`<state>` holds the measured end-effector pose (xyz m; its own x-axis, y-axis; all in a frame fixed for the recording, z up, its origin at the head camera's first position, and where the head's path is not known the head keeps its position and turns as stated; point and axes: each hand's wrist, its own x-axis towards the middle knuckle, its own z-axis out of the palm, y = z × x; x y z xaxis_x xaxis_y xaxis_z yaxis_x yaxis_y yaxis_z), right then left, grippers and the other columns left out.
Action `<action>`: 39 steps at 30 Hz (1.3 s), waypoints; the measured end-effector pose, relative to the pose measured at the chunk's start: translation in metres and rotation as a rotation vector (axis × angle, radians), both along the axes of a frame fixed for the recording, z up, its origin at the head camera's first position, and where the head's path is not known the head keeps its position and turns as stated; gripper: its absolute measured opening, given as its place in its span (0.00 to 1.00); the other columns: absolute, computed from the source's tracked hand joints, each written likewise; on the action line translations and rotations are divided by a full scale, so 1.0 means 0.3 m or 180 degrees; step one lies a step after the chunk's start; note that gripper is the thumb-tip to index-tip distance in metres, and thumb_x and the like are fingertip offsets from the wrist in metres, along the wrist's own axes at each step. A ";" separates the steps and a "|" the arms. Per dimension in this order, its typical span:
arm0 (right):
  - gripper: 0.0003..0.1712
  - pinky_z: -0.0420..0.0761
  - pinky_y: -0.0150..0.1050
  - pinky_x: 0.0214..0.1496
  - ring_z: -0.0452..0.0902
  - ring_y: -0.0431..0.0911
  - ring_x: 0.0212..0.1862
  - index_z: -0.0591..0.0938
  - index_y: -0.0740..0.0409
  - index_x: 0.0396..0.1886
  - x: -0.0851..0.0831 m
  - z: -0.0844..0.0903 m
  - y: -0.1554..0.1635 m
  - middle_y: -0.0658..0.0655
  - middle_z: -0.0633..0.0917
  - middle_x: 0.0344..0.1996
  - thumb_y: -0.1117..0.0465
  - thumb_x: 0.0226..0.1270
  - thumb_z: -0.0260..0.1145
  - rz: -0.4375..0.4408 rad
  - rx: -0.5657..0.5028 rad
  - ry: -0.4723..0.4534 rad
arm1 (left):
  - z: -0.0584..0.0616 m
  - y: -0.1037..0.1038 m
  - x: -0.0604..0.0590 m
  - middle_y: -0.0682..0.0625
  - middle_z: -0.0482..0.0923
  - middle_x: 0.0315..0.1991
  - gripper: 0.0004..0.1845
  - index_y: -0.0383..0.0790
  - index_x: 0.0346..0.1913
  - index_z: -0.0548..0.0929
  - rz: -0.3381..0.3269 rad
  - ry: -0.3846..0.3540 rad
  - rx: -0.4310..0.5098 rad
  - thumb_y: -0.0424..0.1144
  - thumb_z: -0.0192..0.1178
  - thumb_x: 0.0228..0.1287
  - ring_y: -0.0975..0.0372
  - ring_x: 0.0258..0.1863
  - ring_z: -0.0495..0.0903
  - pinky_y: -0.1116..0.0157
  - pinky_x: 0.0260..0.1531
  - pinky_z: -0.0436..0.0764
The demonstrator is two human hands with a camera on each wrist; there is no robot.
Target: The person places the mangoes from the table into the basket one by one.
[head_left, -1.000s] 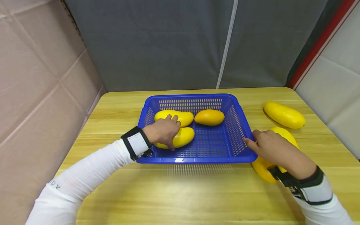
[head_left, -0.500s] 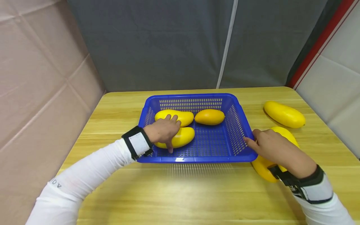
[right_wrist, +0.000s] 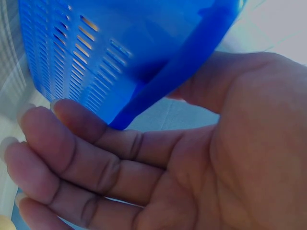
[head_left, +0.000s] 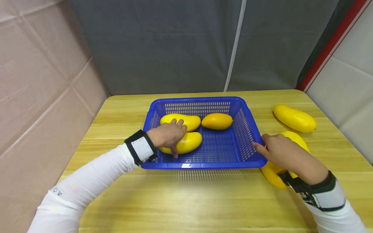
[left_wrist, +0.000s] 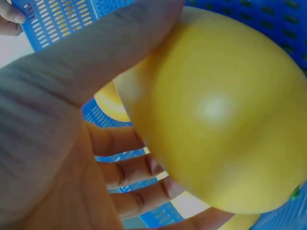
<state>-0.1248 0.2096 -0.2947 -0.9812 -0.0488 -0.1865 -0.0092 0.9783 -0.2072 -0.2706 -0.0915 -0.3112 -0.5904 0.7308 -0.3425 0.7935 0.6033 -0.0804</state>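
In the head view, a blue perforated plastic basket (head_left: 201,165) stands on the table. My left hand (head_left: 169,134) reaches over its left side, thumb and fingers spread round a yellow mango (head_left: 190,142) lying at the front left inside. The left wrist view shows the thumb along one side of this mango (left_wrist: 220,110) and fingertips against the other. Behind it lies another yellow mango (head_left: 190,122), with an orange-yellow one (head_left: 217,121) to its right. My right hand (head_left: 287,153) grips the basket's right rim, thumb inside and fingers outside, as the right wrist view shows.
Right of the basket, a yellow mango (head_left: 295,118) lies toward the table's far right. Partly hidden under my right hand and wrist are a yellow mango (head_left: 297,139) and an orange-yellow one (head_left: 274,176). A grey curtain (head_left: 169,48) hangs behind the wooden table (head_left: 186,207).
My left thumb has straightened a little toward the basket's front. The right hand, the basket and the mangoes hold nearly the same places.
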 end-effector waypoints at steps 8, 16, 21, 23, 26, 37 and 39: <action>0.26 0.68 0.36 0.20 0.67 0.43 0.18 0.75 0.73 0.42 0.000 0.001 0.000 0.53 0.71 0.17 0.49 0.72 0.55 0.0004 0.0030 0.0016 | 0.005 0.002 0.000 0.39 0.66 0.56 0.49 0.33 0.61 0.69 0.0018 0.0012 -0.0039 0.55 0.78 0.37 0.49 0.47 0.69 0.56 0.40 0.78; 0.27 0.68 0.36 0.19 0.67 0.43 0.18 0.74 0.73 0.43 -0.002 0.003 -0.004 0.53 0.71 0.17 0.48 0.72 0.55 -0.0004 0.0052 0.0007 | 0.006 0.000 -0.003 0.38 0.65 0.55 0.50 0.33 0.62 0.68 0.0056 -0.0076 -0.0007 0.54 0.79 0.36 0.48 0.48 0.68 0.57 0.39 0.78; 0.25 0.68 0.36 0.19 0.67 0.43 0.17 0.75 0.72 0.41 -0.003 0.005 -0.006 0.52 0.71 0.16 0.49 0.72 0.56 0.0028 0.0052 0.0079 | 0.019 -0.009 -0.004 0.37 0.63 0.60 0.54 0.33 0.65 0.64 0.0110 -0.0176 -0.0026 0.56 0.78 0.36 0.48 0.50 0.68 0.56 0.44 0.77; 0.25 0.68 0.36 0.19 0.66 0.43 0.17 0.75 0.72 0.40 -0.003 0.006 -0.006 0.52 0.71 0.16 0.49 0.72 0.56 0.0031 0.0055 0.0095 | 0.029 -0.013 -0.002 0.37 0.62 0.62 0.55 0.33 0.66 0.63 0.0123 -0.0219 -0.0007 0.55 0.78 0.37 0.47 0.51 0.68 0.56 0.45 0.76; 0.25 0.67 0.36 0.19 0.66 0.43 0.17 0.75 0.72 0.41 -0.003 0.006 -0.007 0.52 0.71 0.16 0.49 0.72 0.56 0.0018 0.0053 0.0075 | 0.054 -0.024 0.002 0.37 0.63 0.60 0.54 0.32 0.65 0.64 0.0121 -0.0244 0.0044 0.56 0.77 0.38 0.46 0.50 0.68 0.56 0.46 0.75; 0.27 0.68 0.36 0.19 0.67 0.43 0.18 0.74 0.73 0.43 0.001 0.002 -0.006 0.53 0.71 0.17 0.48 0.73 0.55 -0.0002 0.0010 -0.0036 | 0.164 -0.167 -0.002 0.41 0.73 0.47 0.39 0.31 0.56 0.72 0.0289 0.0153 0.0555 0.51 0.76 0.45 0.51 0.44 0.72 0.55 0.43 0.78; 0.27 0.68 0.36 0.20 0.67 0.43 0.18 0.74 0.73 0.43 0.001 0.002 -0.005 0.53 0.71 0.17 0.48 0.73 0.54 -0.0001 0.0010 -0.0037 | 0.164 -0.198 -0.010 0.41 0.73 0.48 0.38 0.31 0.56 0.73 0.0377 0.0161 0.0656 0.51 0.75 0.46 0.51 0.44 0.74 0.55 0.43 0.79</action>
<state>-0.1244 0.2080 -0.2941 -0.9790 -0.0478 -0.1980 -0.0064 0.9789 -0.2043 -0.2735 -0.1509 -0.2621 -0.6887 0.7070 -0.1610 0.7143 0.6996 0.0163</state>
